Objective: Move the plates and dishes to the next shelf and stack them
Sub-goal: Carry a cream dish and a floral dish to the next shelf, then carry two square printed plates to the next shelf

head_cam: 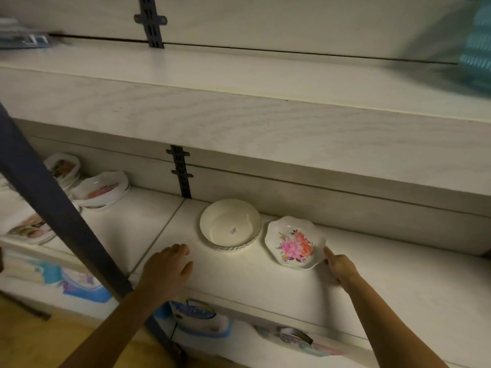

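Observation:
On the middle shelf [372, 282] stands a stack of plain cream round dishes [230, 224] with a small label inside the top one. Right beside it lies a white scalloped plate [295, 243] printed with pink flowers. My right hand [338, 265] touches that plate's right rim with its fingertips. My left hand [170, 266] hovers palm down over the shelf, left of the cream stack, fingers relaxed and holding nothing. Farther left on the neighbouring shelf section sit stacks of floral plates [99, 188].
A dark slanted metal bar [53, 205] crosses the left foreground. A slotted bracket [182, 171] marks the joint between shelf sections. An upper shelf [239, 83] overhangs, with a turquoise basket [478, 46] at right. Printed dishes [196, 317] fill the shelf below.

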